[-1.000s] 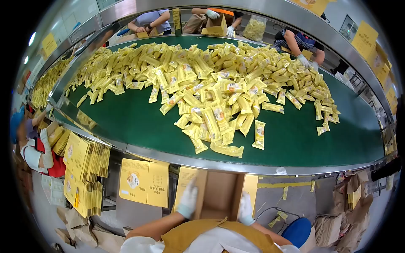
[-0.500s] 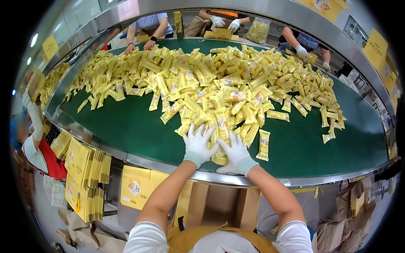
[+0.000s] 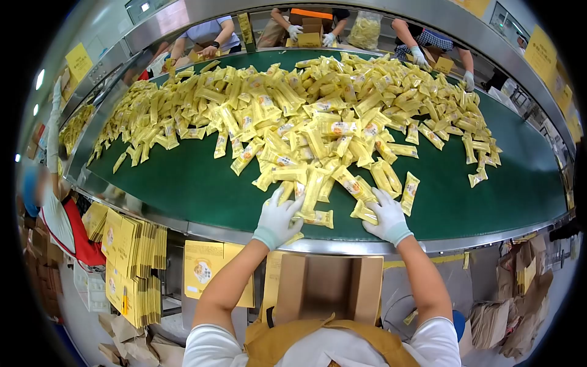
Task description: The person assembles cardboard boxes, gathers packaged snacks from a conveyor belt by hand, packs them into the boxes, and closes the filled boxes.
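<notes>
Many yellow wrapped packets [image 3: 318, 131] lie heaped on the green belt [image 3: 195, 202]. My left hand [image 3: 276, 217], in a white glove, rests at the near edge of the belt against several packets, its fingers spread. To its right, my right hand [image 3: 386, 217], also gloved, has its fingers apart over packets at the near edge of the heap. A few packets lie between the two hands. Below the belt, just in front of my body, stands an open cardboard box [image 3: 327, 287], and no packets show inside it.
Flat yellow cartons [image 3: 131, 263] are stacked at the left, with another flat carton [image 3: 211, 269] nearer me. The metal rim [image 3: 244, 235] borders the belt. Across it, co-workers handle boxes [image 3: 310, 33]; a person in a red apron [image 3: 79, 235] stands left. Brown paper lies lower right.
From the box, my hands have moved up onto the belt and then apart, my right hand going rightward. Packets near them have shifted. The person at the left has raised an arm.
</notes>
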Demonstrator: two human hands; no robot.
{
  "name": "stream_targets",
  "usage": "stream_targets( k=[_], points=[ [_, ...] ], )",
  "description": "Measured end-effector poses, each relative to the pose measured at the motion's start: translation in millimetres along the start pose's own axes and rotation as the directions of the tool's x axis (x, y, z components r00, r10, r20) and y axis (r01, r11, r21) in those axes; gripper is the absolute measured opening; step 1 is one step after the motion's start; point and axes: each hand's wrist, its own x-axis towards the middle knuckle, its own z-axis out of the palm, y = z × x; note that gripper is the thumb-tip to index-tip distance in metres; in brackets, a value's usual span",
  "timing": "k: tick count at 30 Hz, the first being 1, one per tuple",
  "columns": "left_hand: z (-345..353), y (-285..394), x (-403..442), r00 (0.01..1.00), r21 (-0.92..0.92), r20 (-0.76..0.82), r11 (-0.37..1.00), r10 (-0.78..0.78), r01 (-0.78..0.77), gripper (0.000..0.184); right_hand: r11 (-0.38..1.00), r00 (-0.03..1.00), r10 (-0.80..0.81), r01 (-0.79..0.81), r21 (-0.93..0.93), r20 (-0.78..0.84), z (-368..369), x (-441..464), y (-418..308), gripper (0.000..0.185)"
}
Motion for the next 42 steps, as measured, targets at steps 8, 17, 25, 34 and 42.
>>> stream_targets(
  k=[8, 17, 25, 34, 42],
  points=[
    [0.3, 5.6, -30.2, 0.999, 0.067, 0.032, 0.997, 0.04, -0.042, 0.074, 0.997, 0.997, 0.069, -0.07, 0.032, 0.015, -0.8, -54.3, -3.4, 0.05],
    [-4.6, 26.1, -2.1, 0.973, 0.119, 0.227, 0.991, 0.033, -0.061, 0.061, 0.957, 0.988, 0.113, -0.137, 0.256, 0.107, -29.8, -77.1, 7.0, 0.044],
    [-22.7, 22.3, 35.9, 0.864, -0.076, 0.47, 0.983, 0.183, -0.167, 0.042, 0.694, 0.882, 0.464, -0.422, 0.584, 0.087, -61.7, -54.0, -9.8, 0.046],
    [-63.5, -4.2, 36.3, 0.774, -0.128, 0.54, 0.942, 0.33, -0.312, 0.038, 0.896, 0.854, 0.436, -0.442, -0.046, 0.285, -33.7, -4.9, -6.9, 0.049],
    [-41.4, -35.5, 18.7, 0.725, -0.088, 0.473, 0.845, 0.501, -0.527, 0.033, 0.924, 0.925, 0.351, -0.367, 0.108, 0.143, -29.5, 50.3, -61.5, 0.046]
  ],
)
